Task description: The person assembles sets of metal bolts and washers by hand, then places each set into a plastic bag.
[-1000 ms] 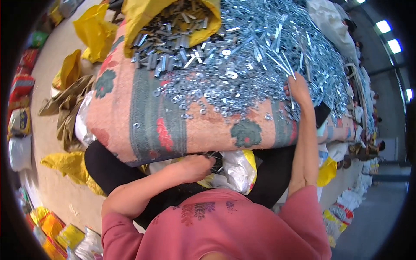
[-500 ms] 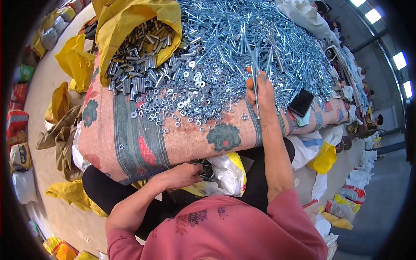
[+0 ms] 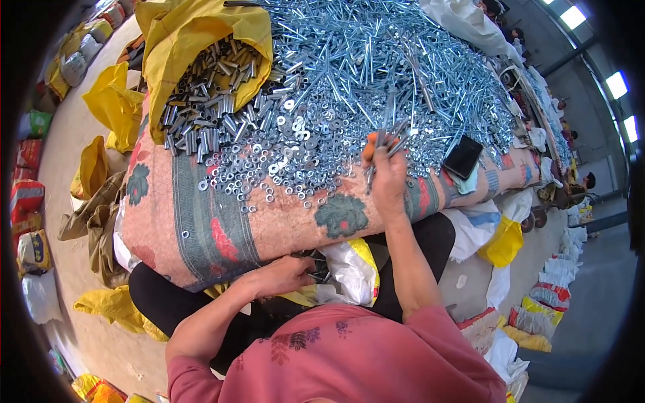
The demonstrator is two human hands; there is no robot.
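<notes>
Above the cloth's front edge, my right hand (image 3: 388, 176) is closed round a few long metal bolts (image 3: 398, 140) that stick out past its fingertips. Orange covers sit on some of its fingers. Down at my lap, my left hand (image 3: 285, 274) is curled at the mouth of a white and yellow bag (image 3: 351, 270). Dark metal pieces (image 3: 320, 267) show in that opening beside its fingertips. What those fingers grip is hidden. Loose washers and nuts (image 3: 285, 158) lie spread in front, with a big heap of long bolts (image 3: 349, 54) behind them.
Short metal tubes (image 3: 201, 114) spill from a large yellow sack (image 3: 158, 74) at the far left. A black phone (image 3: 463, 157) rests on the right of the flowered cloth (image 3: 282, 225). More yellow sacks (image 3: 114, 97) lie on the floor at left.
My right hand has moved a little left and nearer me, and the bolts in it now tilt as a bunch instead of one standing upright. My left hand stays at the bag.
</notes>
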